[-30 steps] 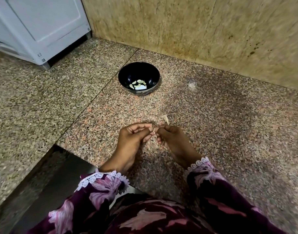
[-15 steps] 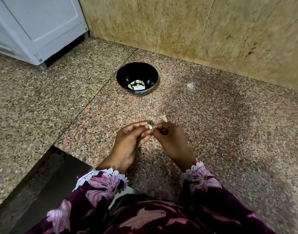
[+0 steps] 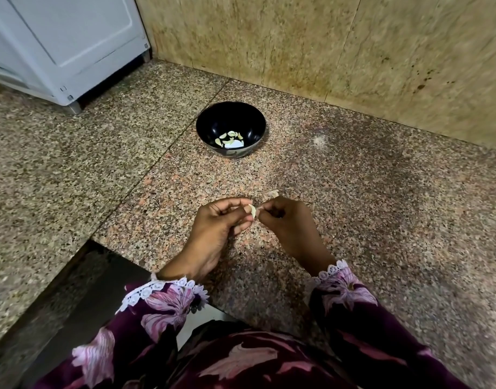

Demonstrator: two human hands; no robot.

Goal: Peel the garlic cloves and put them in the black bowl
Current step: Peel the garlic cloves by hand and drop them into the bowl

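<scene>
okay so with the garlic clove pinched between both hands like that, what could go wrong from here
The garlic clove is pinched only at the fingertips of the left hand and right hand, so it may slip onto the counter. The black bowl sits well beyond the hands; a tossed clove might miss it.

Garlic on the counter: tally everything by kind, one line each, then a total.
Black bowl: 1
Garlic clove pinched between left hand and right hand: 1
Peeled cloves in the bowl: a small heap, too blurred to count, taken as 1
Scrap of garlic skin on the counter beyond the right hand: 1
Total: 4
</scene>
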